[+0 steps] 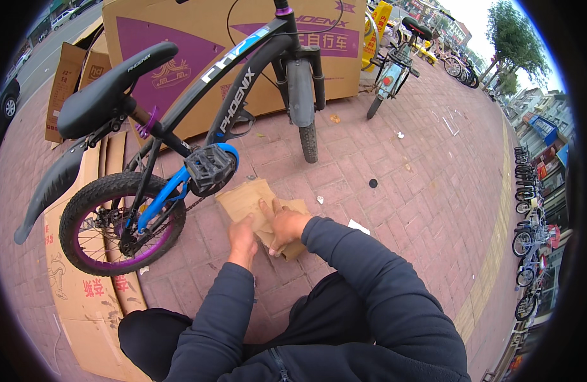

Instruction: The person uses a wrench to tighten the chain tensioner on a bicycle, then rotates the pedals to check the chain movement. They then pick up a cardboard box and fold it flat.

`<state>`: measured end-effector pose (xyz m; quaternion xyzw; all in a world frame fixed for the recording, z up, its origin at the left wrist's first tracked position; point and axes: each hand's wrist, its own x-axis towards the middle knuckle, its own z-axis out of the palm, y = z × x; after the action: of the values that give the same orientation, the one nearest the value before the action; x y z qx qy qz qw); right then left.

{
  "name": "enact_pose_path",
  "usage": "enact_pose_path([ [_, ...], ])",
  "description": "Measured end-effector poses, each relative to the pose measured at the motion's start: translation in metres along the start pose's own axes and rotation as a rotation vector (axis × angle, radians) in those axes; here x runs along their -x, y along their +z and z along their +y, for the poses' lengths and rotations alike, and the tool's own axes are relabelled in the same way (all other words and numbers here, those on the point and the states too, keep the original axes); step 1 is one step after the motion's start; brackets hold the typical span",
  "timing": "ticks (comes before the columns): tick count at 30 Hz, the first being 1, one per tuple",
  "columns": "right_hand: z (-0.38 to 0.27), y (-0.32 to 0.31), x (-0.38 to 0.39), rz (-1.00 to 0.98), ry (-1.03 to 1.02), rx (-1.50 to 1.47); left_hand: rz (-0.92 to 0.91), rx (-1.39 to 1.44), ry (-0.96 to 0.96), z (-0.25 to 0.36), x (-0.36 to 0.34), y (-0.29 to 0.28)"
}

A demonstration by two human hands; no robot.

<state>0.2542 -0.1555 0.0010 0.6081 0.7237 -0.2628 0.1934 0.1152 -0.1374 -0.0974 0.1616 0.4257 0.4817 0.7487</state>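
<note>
A folded piece of brown cardboard lies low over the paving in front of me. My left hand grips its near left edge, fingers curled at the cardboard. My right hand presses across the folded part, two fingers on top and the thumb at the near edge. What is under the cardboard is hidden. Just beyond, to the left, stands a small black and blue bicycle. Its pedal is close to the cardboard, and its rear wheel has a purple rim.
Behind the bicycle stands a large brown and purple carton. Flattened cardboard lies along the left. Another bicycle stands farther back, near a yellow sign. Scraps, including a white paper piece, dot the brick paving. Parked bicycles line the right.
</note>
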Motion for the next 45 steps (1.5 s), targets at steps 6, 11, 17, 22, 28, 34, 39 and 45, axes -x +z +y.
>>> enact_pose_path([
  [6,-0.010,0.010,-0.010,0.032,-0.025,0.027,0.108,-0.041,-0.124,0.006,0.004,0.005],
  [11,-0.001,0.029,-0.022,0.246,-0.052,0.051,0.096,0.041,-0.185,0.008,0.007,0.005],
  [17,0.002,0.028,-0.030,0.473,-0.059,0.052,0.094,0.073,-0.270,0.012,-0.001,-0.001],
  [22,0.007,0.011,-0.023,0.514,-0.063,0.087,-0.137,0.249,-0.457,0.027,0.001,0.002],
  [28,0.002,0.008,-0.021,0.456,-0.149,0.167,-0.125,0.397,-0.510,0.031,0.005,-0.001],
  [34,0.009,0.013,-0.028,0.439,-0.188,0.150,-0.134,0.308,-0.420,0.014,-0.007,-0.020],
  [39,0.008,0.023,-0.030,0.436,-0.184,0.103,-0.034,0.224,-0.302,0.000,-0.008,-0.021],
  [45,0.007,0.023,-0.025,0.387,-0.172,0.026,0.003,0.153,-0.230,-0.008,-0.008,-0.022],
])
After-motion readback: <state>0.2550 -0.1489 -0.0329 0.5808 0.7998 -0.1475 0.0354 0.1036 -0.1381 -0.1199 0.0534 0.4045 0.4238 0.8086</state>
